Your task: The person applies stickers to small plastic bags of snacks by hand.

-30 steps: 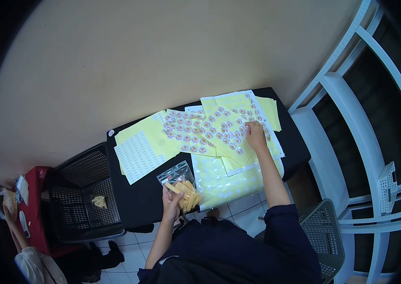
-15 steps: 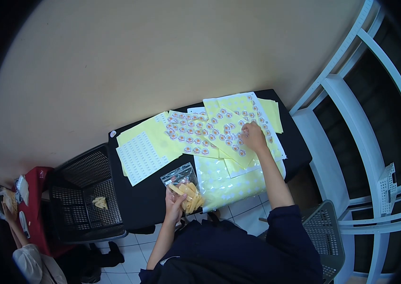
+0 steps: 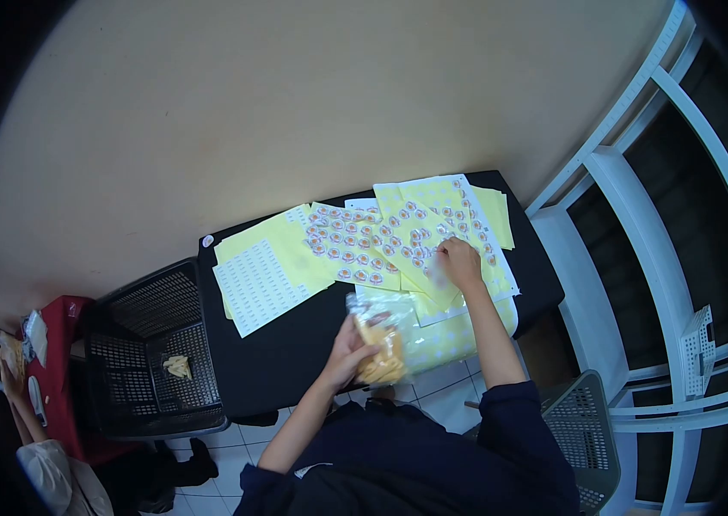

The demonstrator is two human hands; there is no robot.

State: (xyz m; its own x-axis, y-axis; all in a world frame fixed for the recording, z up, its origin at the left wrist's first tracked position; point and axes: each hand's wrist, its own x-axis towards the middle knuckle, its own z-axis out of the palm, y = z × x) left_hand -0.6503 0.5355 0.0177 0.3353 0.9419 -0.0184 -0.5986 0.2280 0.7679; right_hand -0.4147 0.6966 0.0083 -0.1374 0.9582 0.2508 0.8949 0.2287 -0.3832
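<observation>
My left hand (image 3: 349, 351) is wrapped round a clear plastic bag of pale yellow sticks (image 3: 383, 351), blurred, at the table's front edge. Over the yellow sticker sheets (image 3: 351, 239) is my right hand (image 3: 460, 261), its fingertips pinched together around a small blurred piece that looks like a round sticker. Those sheets carry rows of round orange and white stickers and overlap one another. Left of them lies a sheet of small white labels (image 3: 259, 286) on yellow paper. A yellow-and-white patterned sheet (image 3: 445, 335) extends beneath the bag and my right forearm.
A black basket (image 3: 136, 404) at the left holds another bag of sticks (image 3: 178, 367). Beyond it, a co-worker's hands and sleeve (image 3: 46, 477) show beside a red-covered table (image 3: 61, 378). A grey-green chair (image 3: 587, 439) stands at the right front, near white railings.
My left hand has carried the bag to the right, over the patterned sheet. My right hand has moved slightly down and now has a small piece at its fingertips.
</observation>
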